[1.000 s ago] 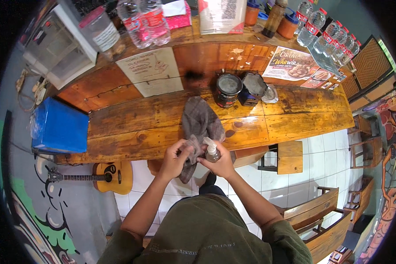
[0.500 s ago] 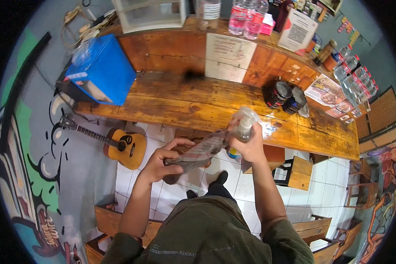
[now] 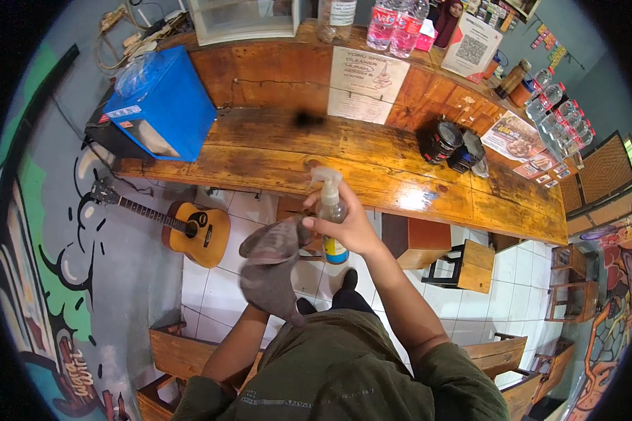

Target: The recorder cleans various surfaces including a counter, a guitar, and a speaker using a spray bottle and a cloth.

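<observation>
On the near side of the wooden counter (image 3: pixel 274 154), the right hand (image 3: pixel 351 228) is clasping a spray bottle (image 3: pixel 332 209), its long axis running near to far, while a grey cloth (image 3: pixel 270 274) is hanging just left, hiding the left hand, whose grip cannot be told.

The right forearm (image 3: pixel 405 291) slanted forward and inward from a bent elbow (image 3: pixel 435 342), and I could see the right hand (image 3: pixel 353 230) raised out in front, curled in a firm-looking grip, its thumb (image 3: pixel 323 226) stretched across toward the left. The left forearm (image 3: pixel 235 344) sat lower, close beside the torso (image 3: pixel 330 365), angled inward; the left hand was hidden, so I couldn't tell how its fingers were set.
</observation>
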A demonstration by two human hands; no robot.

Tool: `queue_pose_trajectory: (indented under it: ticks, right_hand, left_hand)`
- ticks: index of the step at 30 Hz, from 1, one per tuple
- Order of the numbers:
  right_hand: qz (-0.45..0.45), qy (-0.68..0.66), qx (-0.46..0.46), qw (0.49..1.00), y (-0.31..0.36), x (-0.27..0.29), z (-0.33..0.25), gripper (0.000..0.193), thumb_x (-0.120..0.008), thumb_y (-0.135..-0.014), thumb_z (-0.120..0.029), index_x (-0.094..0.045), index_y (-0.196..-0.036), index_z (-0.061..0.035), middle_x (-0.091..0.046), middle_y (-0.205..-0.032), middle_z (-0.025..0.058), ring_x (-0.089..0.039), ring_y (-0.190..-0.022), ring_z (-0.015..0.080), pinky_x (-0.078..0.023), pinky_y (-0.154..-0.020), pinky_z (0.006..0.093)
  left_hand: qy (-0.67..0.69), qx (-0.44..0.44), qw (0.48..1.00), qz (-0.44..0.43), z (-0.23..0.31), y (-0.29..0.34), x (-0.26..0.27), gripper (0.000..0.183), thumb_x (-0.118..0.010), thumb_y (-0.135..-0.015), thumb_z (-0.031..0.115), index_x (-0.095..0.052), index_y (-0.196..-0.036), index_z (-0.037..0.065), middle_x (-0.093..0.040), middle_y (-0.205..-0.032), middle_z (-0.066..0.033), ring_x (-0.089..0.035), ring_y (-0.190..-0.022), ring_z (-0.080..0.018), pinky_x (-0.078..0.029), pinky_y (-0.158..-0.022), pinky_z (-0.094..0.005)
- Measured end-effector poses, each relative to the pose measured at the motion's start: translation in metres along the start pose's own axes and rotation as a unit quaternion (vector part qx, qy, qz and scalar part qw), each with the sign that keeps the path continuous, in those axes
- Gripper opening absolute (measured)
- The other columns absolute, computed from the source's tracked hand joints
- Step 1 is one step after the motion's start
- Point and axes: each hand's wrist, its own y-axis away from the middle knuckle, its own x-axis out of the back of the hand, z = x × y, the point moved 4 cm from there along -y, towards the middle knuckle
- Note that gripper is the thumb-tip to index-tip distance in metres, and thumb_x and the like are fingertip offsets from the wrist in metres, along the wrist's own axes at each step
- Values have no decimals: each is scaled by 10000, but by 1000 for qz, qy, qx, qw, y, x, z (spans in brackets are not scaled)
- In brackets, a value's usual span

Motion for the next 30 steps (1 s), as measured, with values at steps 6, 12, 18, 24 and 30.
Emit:
queue_pose_trajectory:
  ticks: [6,12,18,24,30]
  right_hand:
    - [101,-96,-94,986,38,94,59,484,-519,-962,-275,-362,-1396,-128,-567,-934,85,-629,-849,243,-533,-737,361]
    - [139,-119,-87,979,50,192,45,468,-527,-958,-273,-354,-1381,-172,-530,-840,74,-607,-644,221,-513,-582,352]
    - [186,-76,-97,975,19,274,47,285,-551,-950,-287,-468,-1148,-101,-525,-814,59,-574,-590,181,-497,-559,322]
    - [156,-122,-151,969,6,320,50,393,-612,-934,-300,-495,-1252,-100,-572,-882,48,-595,-624,162,-516,-558,314]
    - [186,-147,-188,953,27,360,61,334,-599,-941,-291,-504,-1197,-98,-574,-848,57,-595,-633,174,-521,-567,327]
  left_hand:
    - [-8,74,997,-31,-24,-61,-2,427,-736,-718,172,-589,-1073,-14,-657,-929,-126,-643,-825,-294,-526,-787,-378]
    - [-29,147,987,-65,-49,-123,-5,458,-746,-699,223,-594,-1058,-17,-649,-934,-149,-634,-839,-320,-520,-796,-389]
    - [-81,172,978,-84,-7,-256,-91,528,-763,-625,321,-625,-1019,-3,-602,-1031,-213,-551,-1052,-380,-441,-922,-436]
    - [-201,74,956,-198,-58,-257,-188,645,-783,-666,438,-631,-1169,64,-411,-1370,-224,-236,-1382,-402,-116,-1137,-614]
    - [-239,173,923,-249,-53,-282,-233,661,-734,-725,498,-603,-1227,89,-382,-1419,-218,-138,-1426,-416,-16,-1128,-652]
